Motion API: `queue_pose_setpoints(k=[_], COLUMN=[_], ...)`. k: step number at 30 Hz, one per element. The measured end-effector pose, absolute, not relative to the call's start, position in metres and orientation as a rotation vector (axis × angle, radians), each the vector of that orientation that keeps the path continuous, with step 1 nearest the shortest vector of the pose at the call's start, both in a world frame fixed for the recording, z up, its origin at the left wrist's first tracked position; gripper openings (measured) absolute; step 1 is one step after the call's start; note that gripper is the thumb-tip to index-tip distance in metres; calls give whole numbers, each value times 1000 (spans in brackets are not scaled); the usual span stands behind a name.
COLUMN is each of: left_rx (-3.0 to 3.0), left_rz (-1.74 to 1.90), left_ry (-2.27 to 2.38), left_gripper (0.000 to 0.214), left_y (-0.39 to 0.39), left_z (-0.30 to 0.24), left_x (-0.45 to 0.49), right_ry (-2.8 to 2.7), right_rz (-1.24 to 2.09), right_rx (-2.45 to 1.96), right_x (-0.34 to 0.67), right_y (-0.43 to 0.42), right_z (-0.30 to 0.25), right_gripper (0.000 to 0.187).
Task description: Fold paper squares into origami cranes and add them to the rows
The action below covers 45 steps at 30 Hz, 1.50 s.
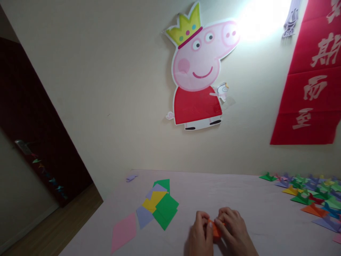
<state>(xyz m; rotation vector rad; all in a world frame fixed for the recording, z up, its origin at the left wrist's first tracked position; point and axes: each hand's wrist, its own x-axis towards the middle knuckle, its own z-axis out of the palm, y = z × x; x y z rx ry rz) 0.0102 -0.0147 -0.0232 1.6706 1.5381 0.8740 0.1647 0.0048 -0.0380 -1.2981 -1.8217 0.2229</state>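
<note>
Between my two hands, low in the view, is a small piece of folded orange paper (216, 234). My left hand (201, 233) pinches its left side, with the thumb lying along the paper's edge. From the right, my right hand (232, 227) grips the upper right part with thumb and curled fingers. Much of the paper is covered by the fingers, so its full shape cannot be made out. Both hands are just above or on the pale pink tabletop covering (207, 188).
Loose square sheets lie left of my hands: green (166, 211), yellow (153, 201), purple (144, 217) and pink (124, 232). A small folded purple piece (131, 177) sits near the back left edge. Many folded paper figures (314, 209) fill the right side. A wall (149, 149) stands behind.
</note>
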Motion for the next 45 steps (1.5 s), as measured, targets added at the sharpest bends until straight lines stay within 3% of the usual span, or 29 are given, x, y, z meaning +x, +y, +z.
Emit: queue_pose_setpoints(k=[4, 7, 13, 21, 30, 38, 43, 45], left_rx=[2486, 2734, 2903, 2937, 2952, 2906, 2766, 2661], left_rz=[821, 645, 238, 188, 132, 64, 130, 167], left_ry=[1832, 1825, 1608, 1575, 1556, 1668, 1737, 1763], left_gripper=[42, 44, 41, 44, 52, 50, 48, 47], left_y=[-26, -30, -24, -37, -41, -46, -46, -47], left_z=[-48, -74, -73, -45, -37, -44, -36, -27], left_x=[15, 27, 32, 23, 20, 3, 8, 8], right_ry=[-1868, -1890, -1848, -1874, -1992, -1961, -1993, -2030], right_rz=[148, 37, -191, -206, -258, -141, 269, 446], right_rx=[-1542, -1606, -1674, -1714, -1784, -1776, -1435, -1275], right_x=[164, 163, 174, 186, 173, 180, 193, 194], right_y=[5, 2, -1, 1, -4, 0, 2, 0], right_z=[-48, -53, -63, -65, -56, -59, -50, -39], right_gripper=[23, 14, 20, 34, 38, 40, 46, 40])
